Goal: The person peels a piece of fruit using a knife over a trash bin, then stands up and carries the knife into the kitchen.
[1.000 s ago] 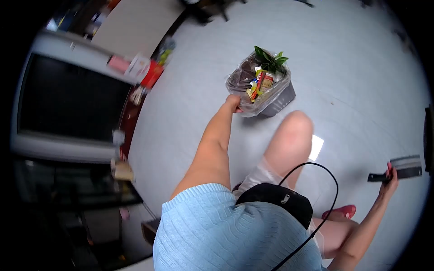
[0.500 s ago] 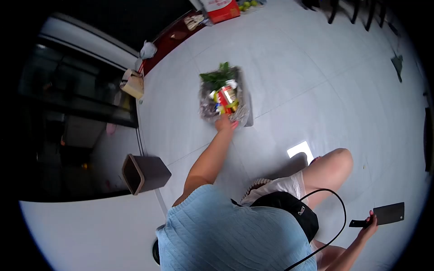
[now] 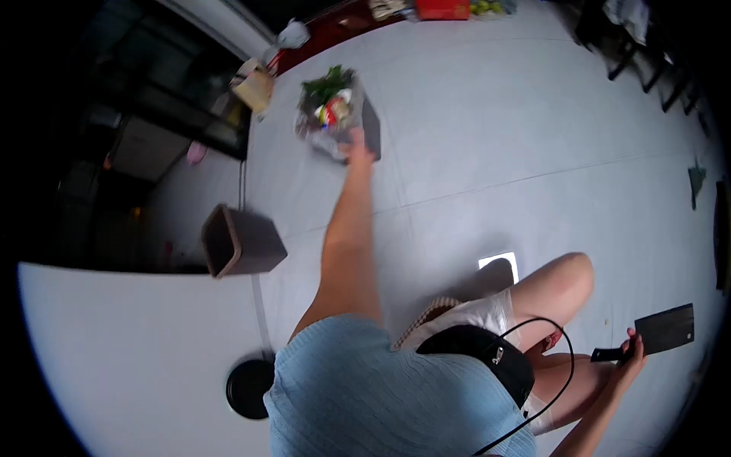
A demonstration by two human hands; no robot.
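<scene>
My left hand (image 3: pixel 357 146), blurred, is at the near rim of a grey trash bin (image 3: pixel 371 129) at upper middle, its fingers closed over the edge. A clear plastic bag (image 3: pixel 324 142) lines the bin. Green leaves (image 3: pixel 329 84) and a red-and-yellow package (image 3: pixel 333 113) fill its top. At the lower right, my right hand (image 3: pixel 631 358) is closed around the black handle of a cleaver (image 3: pixel 665 329). The dark blade points right, beside my bent leg.
An overturned brown bin (image 3: pixel 255 242) lies on the left. Nearby are a round black object (image 3: pixel 250 389) and a beige bag (image 3: pixel 253 85). A red bag (image 3: pixel 443 9) and green fruit (image 3: pixel 487 7) are at the back; dark chair legs (image 3: pixel 655 76) stand upper right.
The lined trash bin has moved away and to the left, with my left arm stretched further out. The view has shifted. The cleaver stays in my right hand.
</scene>
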